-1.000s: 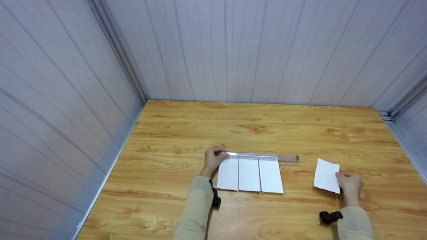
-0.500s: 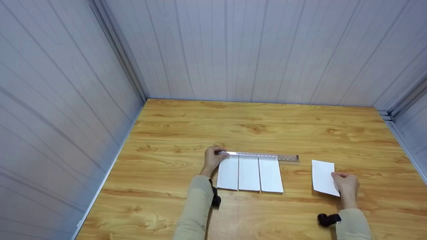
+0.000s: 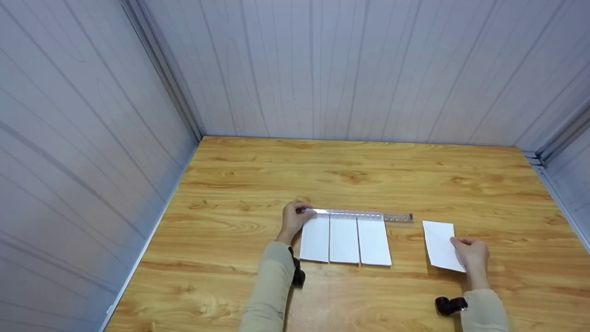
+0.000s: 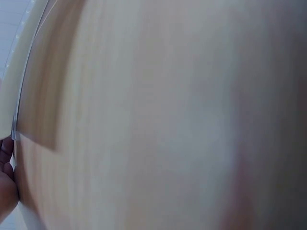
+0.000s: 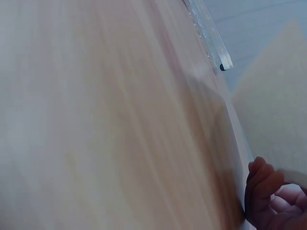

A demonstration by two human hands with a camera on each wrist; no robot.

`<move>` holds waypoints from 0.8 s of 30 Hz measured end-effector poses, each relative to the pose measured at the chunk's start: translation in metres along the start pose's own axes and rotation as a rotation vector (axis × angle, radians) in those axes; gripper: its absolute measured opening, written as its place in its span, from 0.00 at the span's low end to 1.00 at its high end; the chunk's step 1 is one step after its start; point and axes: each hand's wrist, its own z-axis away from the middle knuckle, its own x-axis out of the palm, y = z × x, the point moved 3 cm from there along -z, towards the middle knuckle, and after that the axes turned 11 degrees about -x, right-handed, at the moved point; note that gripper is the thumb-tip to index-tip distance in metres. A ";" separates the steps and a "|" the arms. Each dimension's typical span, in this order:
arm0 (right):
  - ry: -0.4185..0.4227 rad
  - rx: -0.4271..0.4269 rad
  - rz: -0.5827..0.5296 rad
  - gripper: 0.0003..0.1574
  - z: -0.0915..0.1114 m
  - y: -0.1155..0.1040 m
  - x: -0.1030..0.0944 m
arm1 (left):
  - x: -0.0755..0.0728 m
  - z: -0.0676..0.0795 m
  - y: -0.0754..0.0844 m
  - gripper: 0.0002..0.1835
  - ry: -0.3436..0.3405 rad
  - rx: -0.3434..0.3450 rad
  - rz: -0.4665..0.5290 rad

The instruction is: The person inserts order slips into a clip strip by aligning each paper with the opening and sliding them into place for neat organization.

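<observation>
A clear plastic ruler [image 3: 357,215] lies across the top edges of three white paper cards [image 3: 344,240] set side by side with thin gaps. My left hand [image 3: 294,218] pinches the ruler's left end, thumb on the near side over the leftmost card's top corner. In the left wrist view only part of the left hand [image 4: 6,187] shows at the edge. To the right, my right hand [image 3: 473,254] pinches another white card [image 3: 440,244] by its right edge. That card tilts over the table, and the right wrist view shows its shadow beneath.
The wood-grain table [image 3: 350,180] has a pale panelled wall [image 3: 345,69] behind it and another wall [image 3: 83,138] on the left. The ruler's right end juts past the third card toward the held one. Each wrist carries a small black camera [image 3: 451,305].
My right hand has moved left with its card, bringing it closer to the ruler's right end. My left hand, the ruler and the three cards stay in place.
</observation>
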 end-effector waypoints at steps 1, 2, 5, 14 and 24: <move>-0.006 -0.003 0.001 0.30 0.000 -0.001 0.001 | 0.000 0.000 0.000 0.07 0.000 0.004 -0.002; -0.010 -0.005 0.002 0.30 0.001 -0.001 0.001 | 0.000 0.000 0.001 0.07 0.000 0.009 -0.004; -0.027 -0.006 0.002 0.31 0.001 -0.003 0.002 | -0.001 0.000 0.001 0.07 0.000 0.010 -0.007; -0.017 -0.040 0.020 0.30 0.004 -0.005 0.008 | 0.000 0.000 -0.001 0.08 0.000 -0.013 -0.008; -0.057 -0.064 0.025 0.30 0.004 -0.010 0.014 | -0.005 0.010 0.022 0.08 -0.016 0.007 0.058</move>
